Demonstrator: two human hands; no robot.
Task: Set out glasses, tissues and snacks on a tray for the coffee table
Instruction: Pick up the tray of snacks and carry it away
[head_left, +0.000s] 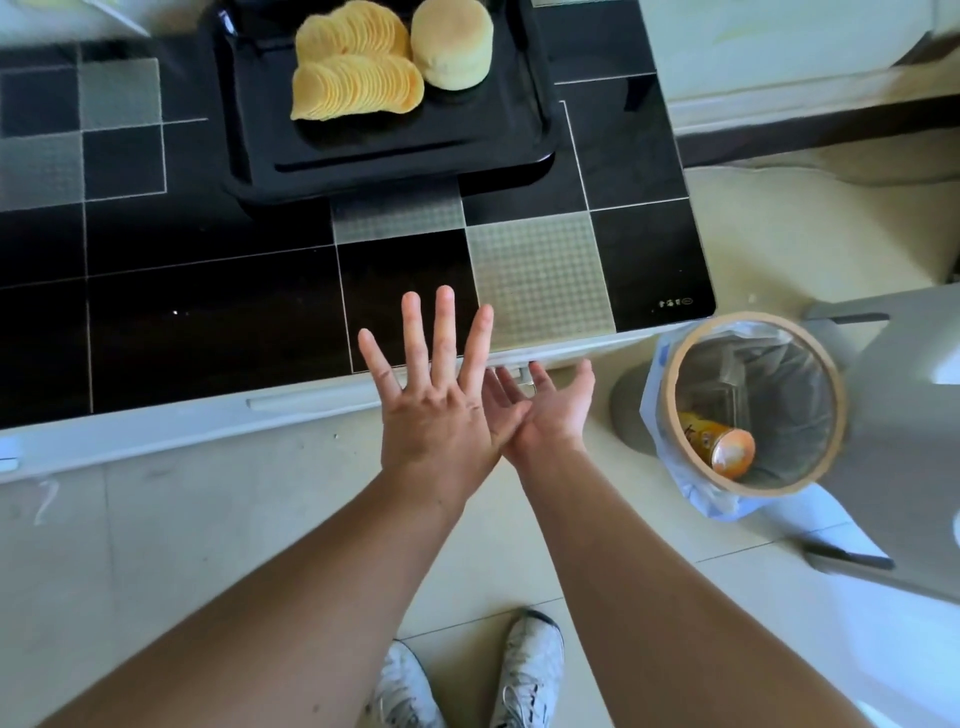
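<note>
— Over the near edge of the coffee table (208, 322), what are the hands doing?

— Both are spread flat and hold nothing. The left hand (434, 410) lies back up, fingers splayed and reaching over the table's near edge. The right hand (545, 410) is turned palm up, and its fingers slip under the left hand, so the two touch and cross at the palms.

— And the tray?

— The black tray (363, 156) sits at the far edge of the tabletop, a little right of middle, well apart from the hands. On it lie two fanned rows of crisps (353, 67), and just beside them, toward the tray's far right corner, a round pale bun (454, 44), touching or nearly touching the crisps.

— Anything beside the table?

— Off its near right corner, on the floor, stands a bin (756, 405) with a tan rim and a plastic liner. An orange crisp can (719, 444) lies inside it on its side. White shoes (530, 670) show at the bottom, on pale floor tiles
</note>
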